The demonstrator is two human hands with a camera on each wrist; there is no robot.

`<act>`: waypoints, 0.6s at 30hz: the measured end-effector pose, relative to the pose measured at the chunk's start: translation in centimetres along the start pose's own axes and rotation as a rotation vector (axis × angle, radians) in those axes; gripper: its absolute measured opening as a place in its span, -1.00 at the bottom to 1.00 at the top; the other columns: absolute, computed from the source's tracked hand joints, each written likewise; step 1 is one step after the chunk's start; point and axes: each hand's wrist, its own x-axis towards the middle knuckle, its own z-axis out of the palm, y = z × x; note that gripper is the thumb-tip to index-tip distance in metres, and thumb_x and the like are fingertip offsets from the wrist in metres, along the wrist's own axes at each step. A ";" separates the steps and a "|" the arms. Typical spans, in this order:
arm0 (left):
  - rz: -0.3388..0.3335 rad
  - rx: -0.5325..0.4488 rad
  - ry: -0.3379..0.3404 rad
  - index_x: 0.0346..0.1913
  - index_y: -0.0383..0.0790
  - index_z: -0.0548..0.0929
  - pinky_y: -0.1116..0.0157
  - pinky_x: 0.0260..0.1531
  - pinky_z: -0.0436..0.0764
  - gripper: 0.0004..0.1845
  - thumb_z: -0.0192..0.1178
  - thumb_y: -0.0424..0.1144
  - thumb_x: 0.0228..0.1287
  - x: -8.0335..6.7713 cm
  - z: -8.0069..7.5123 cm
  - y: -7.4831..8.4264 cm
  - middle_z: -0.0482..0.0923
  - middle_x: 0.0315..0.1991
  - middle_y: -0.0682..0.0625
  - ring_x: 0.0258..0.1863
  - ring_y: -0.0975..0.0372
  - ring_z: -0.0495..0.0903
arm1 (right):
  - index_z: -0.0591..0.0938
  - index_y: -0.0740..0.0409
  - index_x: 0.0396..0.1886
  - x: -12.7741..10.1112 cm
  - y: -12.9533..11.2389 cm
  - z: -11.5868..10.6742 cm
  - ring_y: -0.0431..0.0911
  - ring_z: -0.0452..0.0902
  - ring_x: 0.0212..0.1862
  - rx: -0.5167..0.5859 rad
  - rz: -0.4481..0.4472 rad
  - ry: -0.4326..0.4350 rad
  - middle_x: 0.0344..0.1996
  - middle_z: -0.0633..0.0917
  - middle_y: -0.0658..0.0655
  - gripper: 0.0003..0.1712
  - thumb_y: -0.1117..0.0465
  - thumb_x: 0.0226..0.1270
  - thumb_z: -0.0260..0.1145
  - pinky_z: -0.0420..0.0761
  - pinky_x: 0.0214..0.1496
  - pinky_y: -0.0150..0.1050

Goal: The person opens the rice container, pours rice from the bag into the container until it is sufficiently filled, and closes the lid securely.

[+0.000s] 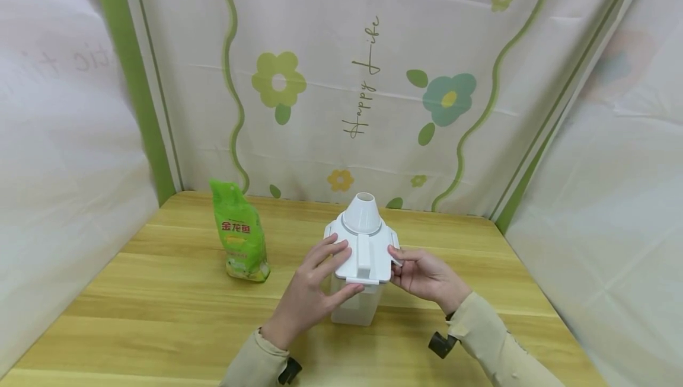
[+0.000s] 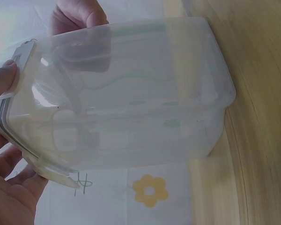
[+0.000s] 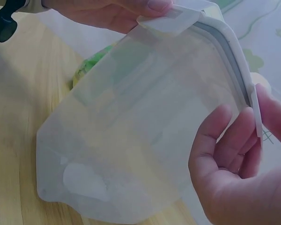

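Note:
A clear plastic container [image 1: 354, 307] stands on the wooden table [image 1: 160, 316], topped by a white lid [image 1: 368, 250] with a funnel-shaped spout [image 1: 363, 212]. My left hand [image 1: 315, 289] lies on the lid's left side with fingers spread fairly straight, the thumb at its front edge. My right hand [image 1: 427, 277] pinches the latch on the lid's right side. The left wrist view shows the empty container [image 2: 131, 103] from the side, my left hand [image 2: 9, 197] at the lid rim. In the right wrist view my right hand [image 3: 239, 164] has its thumb on the side latch [image 3: 255, 110].
A green printed bag [image 1: 240, 233] stands upright on the table to the left of the container. Floral cloth walls [image 1: 373, 79] close off the back and both sides. Bare tabletop lies in front of and right of the container.

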 end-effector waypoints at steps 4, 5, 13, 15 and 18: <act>0.000 -0.001 0.001 0.18 -0.35 0.61 0.04 0.27 0.37 -0.38 0.48 -0.06 0.13 0.0 0.0 0.0 0.48 0.22 -0.12 0.34 -0.06 0.30 | 0.62 0.28 -0.13 0.0 0.0 0.1 -0.11 0.55 -0.17 0.005 -0.006 0.022 -0.19 0.67 0.13 -0.88 0.34 0.47 0.18 0.55 0.03 -0.24; 0.000 -0.001 0.001 0.18 -0.34 0.61 0.04 0.27 0.37 -0.38 0.48 -0.06 0.12 0.0 0.0 0.0 0.48 0.22 -0.12 0.34 -0.06 0.30 | 0.62 0.28 -0.13 0.0 0.1 0.1 -0.11 0.56 -0.17 0.007 -0.007 0.025 -0.19 0.68 0.13 -0.88 0.35 0.47 0.18 0.55 0.03 -0.24; -0.004 0.001 -0.002 0.19 -0.34 0.61 0.04 0.27 0.36 -0.38 0.48 -0.07 0.12 -0.1 0.0 0.0 0.47 0.22 -0.12 0.34 -0.05 0.30 | 0.62 0.26 -0.13 -0.1 0.2 0.2 -0.11 0.56 -0.18 -0.004 -0.012 0.022 -0.19 0.67 0.11 -0.88 0.33 0.48 0.18 0.55 0.01 -0.25; -0.005 0.001 -0.002 0.18 -0.34 0.61 0.04 0.28 0.36 -0.38 0.48 -0.07 0.12 0.0 -0.1 0.1 0.47 0.23 -0.12 0.34 -0.06 0.30 | 0.62 0.26 -0.13 -0.1 0.2 0.2 -0.11 0.56 -0.17 -0.001 -0.015 0.033 -0.19 0.67 0.12 -0.88 0.33 0.48 0.18 0.55 -0.01 -0.25; -0.005 0.001 -0.003 0.18 -0.34 0.60 0.04 0.28 0.35 -0.38 0.48 -0.07 0.12 0.0 -0.1 0.1 0.47 0.22 -0.12 0.34 -0.06 0.30 | 0.62 0.27 -0.12 -0.1 0.2 0.3 -0.10 0.56 -0.17 -0.003 -0.018 0.042 -0.19 0.67 0.12 -0.88 0.33 0.48 0.18 0.56 -0.02 -0.25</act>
